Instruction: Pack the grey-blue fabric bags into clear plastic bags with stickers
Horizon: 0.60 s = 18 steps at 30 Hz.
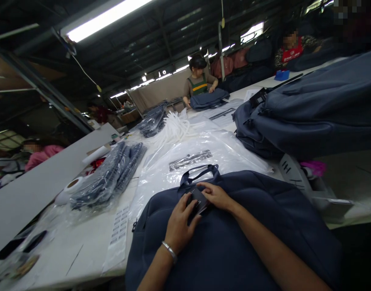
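A large navy backpack (234, 230) lies flat at the table's near edge, its top handle (200, 173) pointing away from me. Near that handle a dark hang tag (198, 200) rests against the fabric. My left hand (181, 224), with a silver bangle at the wrist, has its fingers curved onto the tag's left side, thumb apart from the fingertips. At the tag's upper right, my right hand (217, 196) is closed, thumb and fingers pinching its edge. Whether a cord runs between those fingers is hidden.
Clear plastic bags (185, 149) are stacked beyond the backpack. Plastic-wrapped navy goods (109, 178) and a barcode label sheet (119, 228) lie left. More navy backpacks (309, 109) are piled right, above a grey bin (300, 178). Across the table a co-worker (200, 83) handles another navy bag.
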Tool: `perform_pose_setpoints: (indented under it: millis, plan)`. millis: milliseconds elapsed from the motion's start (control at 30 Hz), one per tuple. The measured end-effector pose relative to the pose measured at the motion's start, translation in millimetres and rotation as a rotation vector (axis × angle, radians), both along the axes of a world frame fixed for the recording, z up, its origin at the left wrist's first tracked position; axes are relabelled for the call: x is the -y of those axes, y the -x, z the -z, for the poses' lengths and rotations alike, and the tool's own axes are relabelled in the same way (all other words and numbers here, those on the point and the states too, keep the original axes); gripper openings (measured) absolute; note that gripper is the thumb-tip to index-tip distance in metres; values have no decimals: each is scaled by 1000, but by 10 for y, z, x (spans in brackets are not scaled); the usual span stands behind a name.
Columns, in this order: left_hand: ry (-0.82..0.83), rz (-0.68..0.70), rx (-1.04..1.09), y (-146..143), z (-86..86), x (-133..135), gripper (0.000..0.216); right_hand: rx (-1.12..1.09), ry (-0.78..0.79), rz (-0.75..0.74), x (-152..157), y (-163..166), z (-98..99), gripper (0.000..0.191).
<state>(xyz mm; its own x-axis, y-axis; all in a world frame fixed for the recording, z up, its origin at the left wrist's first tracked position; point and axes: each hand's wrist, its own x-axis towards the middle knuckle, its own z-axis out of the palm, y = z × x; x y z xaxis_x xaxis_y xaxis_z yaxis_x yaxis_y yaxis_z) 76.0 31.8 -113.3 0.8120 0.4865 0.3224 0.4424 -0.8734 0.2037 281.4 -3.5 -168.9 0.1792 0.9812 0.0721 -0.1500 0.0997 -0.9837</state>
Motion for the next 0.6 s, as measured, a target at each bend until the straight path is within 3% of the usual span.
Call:
perform_pose_setpoints:
  millis: [67,133,200,333,433,533,600]
  plan:
    - [-80,-15,-31,-8,144,60,50,0,0,-10,-6,3,26,43]
    - [-146,-20,-34,-14,247,32,45,32,0,-13,10,18,26,41]
    - [-198,2,-23,6,314,-25,48,131,7,53,50,33,-3,38]
    - [-240,40,9,104,408,-69,50,569,-60,535,123,-34,-163,31]
    - [-201,32,23,150,462,-47,54,908,-26,785,52,-224,-353,44]
    - [-150,26,39,157,503,-45,54,1082,291,668,-139,-446,-547,63]
    - [-139,33,53,154,534,-64,55,1075,443,542,-254,-547,-662,59]
